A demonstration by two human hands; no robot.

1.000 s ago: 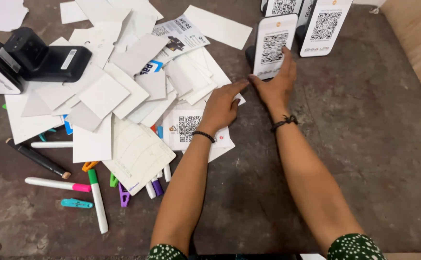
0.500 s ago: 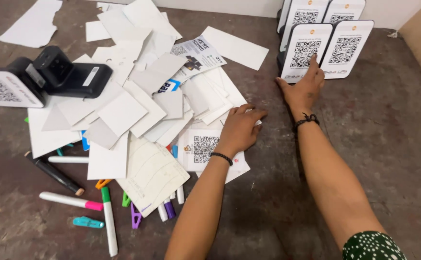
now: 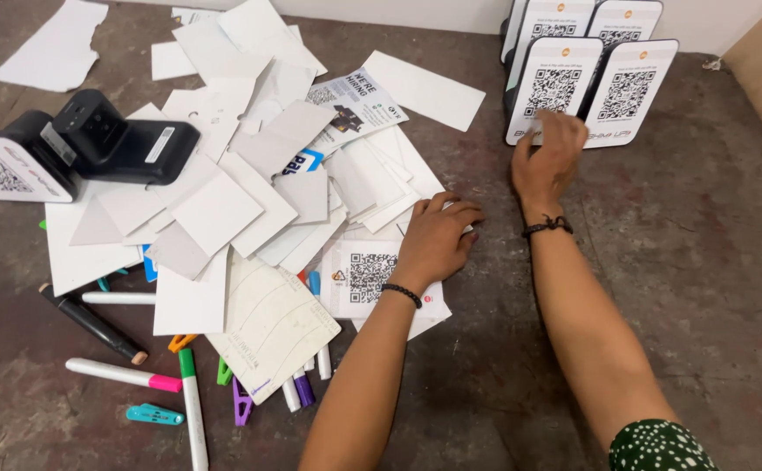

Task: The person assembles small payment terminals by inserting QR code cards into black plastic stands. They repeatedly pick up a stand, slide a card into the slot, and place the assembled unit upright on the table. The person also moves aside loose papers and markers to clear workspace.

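Near the middle of the dark surface, the left hand (image 3: 438,235) lies flat, fingers loosely spread, on a white code-printed sheet (image 3: 372,277) (coloured markers (image 3: 191,403) lie toward the near-left). Farther back, the right hand (image 3: 548,161), fingers curled, touches a standing code card (image 3: 548,92) at the far edge.

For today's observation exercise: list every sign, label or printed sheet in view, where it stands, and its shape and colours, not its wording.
Standing code signs: far right, upright white rounded rectangles with black edges; right hand touches the front left one.
Code sheet: centre, flat white paper with a black square pattern, under left hand.
Flyer: top centre, white with black print.
Black device: left, small white label.
Code sign: far left edge, white.
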